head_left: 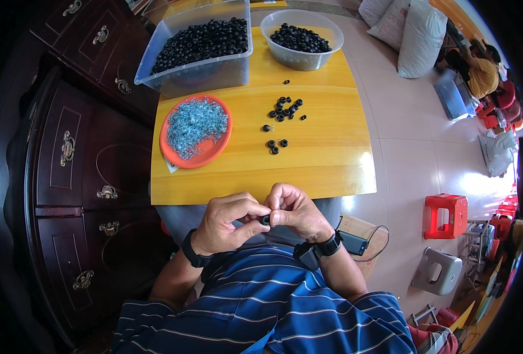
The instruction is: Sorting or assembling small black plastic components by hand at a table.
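In front of my body, just off the table's near edge, my two hands meet. My left hand [231, 219] pinches a small round black part [265, 220] with a hole in it, between thumb and index finger. The thumb and index fingertips of my right hand [300, 213] press together against the right side of the same part. Anything smaller between the right fingertips is hidden. On the yellow table [320, 171] beyond lie a loose group of small black parts [281, 112], a few more black parts [274, 150] nearer me, and a single round black part [266, 128] with tiny pieces beside it.
An orange plate [228, 141] of small shiny bluish pieces stands on the left. Behind it are a clear rectangular bin [208, 85] and a round clear tub [300, 60], both holding black parts. Dark cabinets [61, 177] stand left; a red stool [446, 216] and sacks stand right.
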A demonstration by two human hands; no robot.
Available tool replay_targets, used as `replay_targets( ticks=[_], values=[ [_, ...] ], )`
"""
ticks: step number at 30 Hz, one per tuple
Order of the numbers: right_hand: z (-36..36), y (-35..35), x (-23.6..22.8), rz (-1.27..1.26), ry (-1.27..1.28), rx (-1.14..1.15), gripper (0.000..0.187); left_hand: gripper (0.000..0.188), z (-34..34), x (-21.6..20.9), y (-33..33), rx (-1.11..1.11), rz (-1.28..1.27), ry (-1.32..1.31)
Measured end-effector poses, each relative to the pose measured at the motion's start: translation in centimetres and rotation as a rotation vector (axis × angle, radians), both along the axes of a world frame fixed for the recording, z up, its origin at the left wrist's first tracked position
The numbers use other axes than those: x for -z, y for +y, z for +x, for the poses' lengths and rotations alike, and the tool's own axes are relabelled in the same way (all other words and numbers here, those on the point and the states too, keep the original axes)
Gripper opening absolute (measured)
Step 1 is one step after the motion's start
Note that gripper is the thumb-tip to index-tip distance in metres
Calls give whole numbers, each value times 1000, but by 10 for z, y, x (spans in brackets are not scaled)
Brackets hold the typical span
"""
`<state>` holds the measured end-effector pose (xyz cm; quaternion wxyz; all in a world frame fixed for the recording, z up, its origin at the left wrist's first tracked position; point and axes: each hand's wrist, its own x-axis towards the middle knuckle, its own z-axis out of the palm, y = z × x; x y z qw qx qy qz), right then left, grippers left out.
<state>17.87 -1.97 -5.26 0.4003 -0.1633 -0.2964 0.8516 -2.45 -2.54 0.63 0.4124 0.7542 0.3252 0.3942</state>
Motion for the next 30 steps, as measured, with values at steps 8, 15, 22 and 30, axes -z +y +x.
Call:
replay_targets(
  ticks=[8, 15, 22, 30],
  values=[
    [3, -1, 4, -29, 36, 29, 20, 20, 8, -3, 5, -1, 40, 5],
    [6, -1, 3, 42, -2, 14, 17, 19, 15, 4, 3, -81, 106, 68],
    [1, 2, 13, 48, 90, 80, 17, 19, 21, -2, 3, -86, 35, 140],
    [7, 9, 10, 99, -37, 100, 18, 19, 27, 6, 15, -92, 10, 135]
  ],
)
